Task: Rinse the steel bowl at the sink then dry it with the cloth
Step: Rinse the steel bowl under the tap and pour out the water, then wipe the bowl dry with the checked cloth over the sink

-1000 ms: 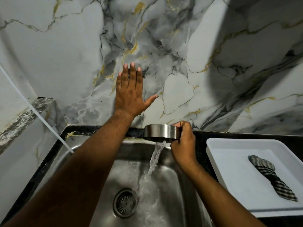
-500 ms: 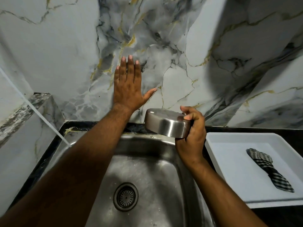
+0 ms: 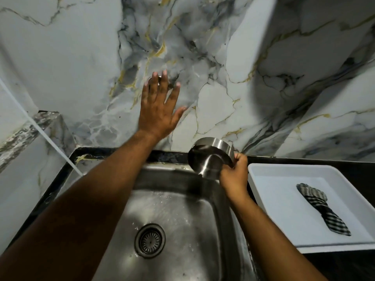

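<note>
My right hand (image 3: pixel 233 175) grips the steel bowl (image 3: pixel 211 155) by its rim, above the sink's back right corner. The bowl is tilted on its side with its opening turned toward me and to the left. My left hand (image 3: pixel 158 110) is raised flat against the marble wall, fingers spread, holding nothing; a small metal fitting shows between its fingertips. The steel sink (image 3: pixel 182 209) below is wet, with a round drain (image 3: pixel 149 240). A striped dark cloth (image 3: pixel 322 209) lies crumpled in a white tray (image 3: pixel 274 199) to the right.
A marble wall (image 3: pixel 263 78) rises behind the sink. A black counter edge (image 3: pixel 304 159) runs along the back. A marble ledge (image 3: pixel 30 130) stands at the left, and a thin white line (image 3: pixel 40 128) slants down toward the sink's left rim.
The stream of water pouring from the bowl has stopped. My right hand has turned the bowl from level, through bottom-up, to lying on its side with the opening facing me. My left hand stays on the wall.
</note>
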`<action>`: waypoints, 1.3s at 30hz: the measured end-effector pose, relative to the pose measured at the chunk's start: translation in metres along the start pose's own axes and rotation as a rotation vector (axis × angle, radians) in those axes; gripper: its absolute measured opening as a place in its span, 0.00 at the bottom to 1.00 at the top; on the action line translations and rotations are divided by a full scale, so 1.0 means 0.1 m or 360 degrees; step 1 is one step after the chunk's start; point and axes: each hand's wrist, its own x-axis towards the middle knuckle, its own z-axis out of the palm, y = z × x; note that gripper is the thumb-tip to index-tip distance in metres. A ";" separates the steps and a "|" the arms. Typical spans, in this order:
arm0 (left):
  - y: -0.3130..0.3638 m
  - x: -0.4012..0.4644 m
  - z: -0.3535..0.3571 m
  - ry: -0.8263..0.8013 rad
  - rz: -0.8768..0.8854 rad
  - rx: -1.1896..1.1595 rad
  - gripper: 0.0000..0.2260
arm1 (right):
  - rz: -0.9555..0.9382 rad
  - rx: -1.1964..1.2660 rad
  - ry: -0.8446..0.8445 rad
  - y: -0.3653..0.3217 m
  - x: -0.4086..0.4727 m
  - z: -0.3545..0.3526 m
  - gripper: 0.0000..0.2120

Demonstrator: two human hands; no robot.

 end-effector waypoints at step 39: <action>4.46 -0.46 0.87 -0.1070 -0.2328 -0.2395 0.17 | 0.0037 -0.1183 -0.0746 2.18 2.03 -3.33 0.28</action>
